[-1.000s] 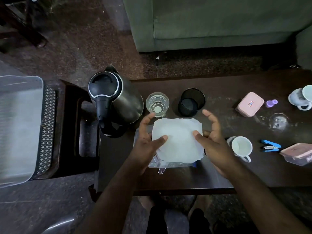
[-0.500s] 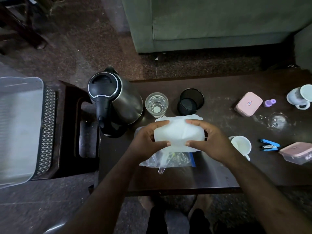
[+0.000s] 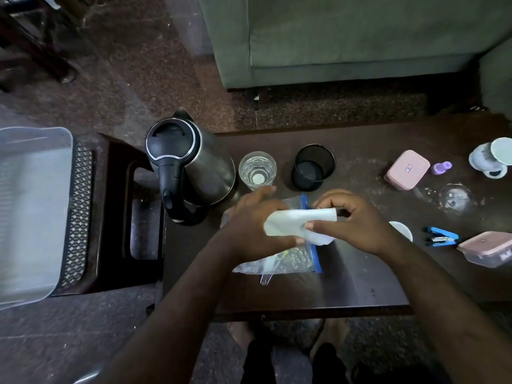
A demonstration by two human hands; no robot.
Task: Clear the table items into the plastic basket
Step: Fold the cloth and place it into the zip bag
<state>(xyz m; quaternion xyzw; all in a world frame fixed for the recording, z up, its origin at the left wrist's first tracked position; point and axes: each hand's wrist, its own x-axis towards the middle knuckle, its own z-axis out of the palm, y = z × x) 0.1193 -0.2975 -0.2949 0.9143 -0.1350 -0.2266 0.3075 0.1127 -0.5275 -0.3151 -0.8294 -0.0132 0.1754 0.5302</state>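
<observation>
A folded white tissue (image 3: 293, 221) is held between both hands above the dark wooden table (image 3: 365, 275). My left hand (image 3: 249, 225) grips its left end and my right hand (image 3: 354, 220) pinches its right end. Under them lies a clear zip bag (image 3: 288, 261) with a blue strip. The translucent plastic basket (image 3: 27, 212) stands off to the far left on a dark stool, apart from the table.
A steel kettle (image 3: 194, 167), a glass of water (image 3: 257, 170) and a black mesh cup (image 3: 313, 167) stand behind my hands. To the right are a pink box (image 3: 407, 169), a purple cap, two white mugs, a blue stapler (image 3: 440, 236) and a lidded container (image 3: 487, 248).
The tissue lay flat and open a second ago; both hands closed on it, folded it down into a narrow strip and lifted it off the zip bag.
</observation>
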